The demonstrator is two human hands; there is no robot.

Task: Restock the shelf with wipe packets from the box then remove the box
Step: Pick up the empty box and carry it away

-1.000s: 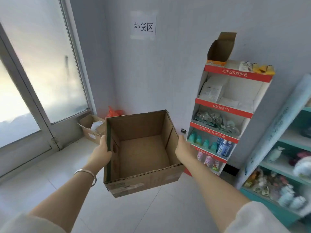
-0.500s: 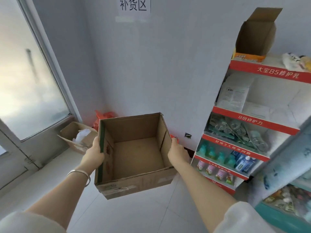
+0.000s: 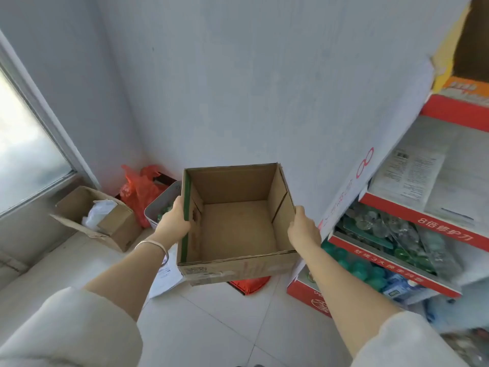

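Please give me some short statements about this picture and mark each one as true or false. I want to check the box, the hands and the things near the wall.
1. The cardboard box is empty. True.
2. One hand alone holds it. False: the left hand and the right hand each grip a side wall.
3. An orange plastic bag lies in the corner by the wall. True.
4. The box rests on the floor. False: it is held in the air above the tiled floor.
5. A bracelet is on the left wrist. True.
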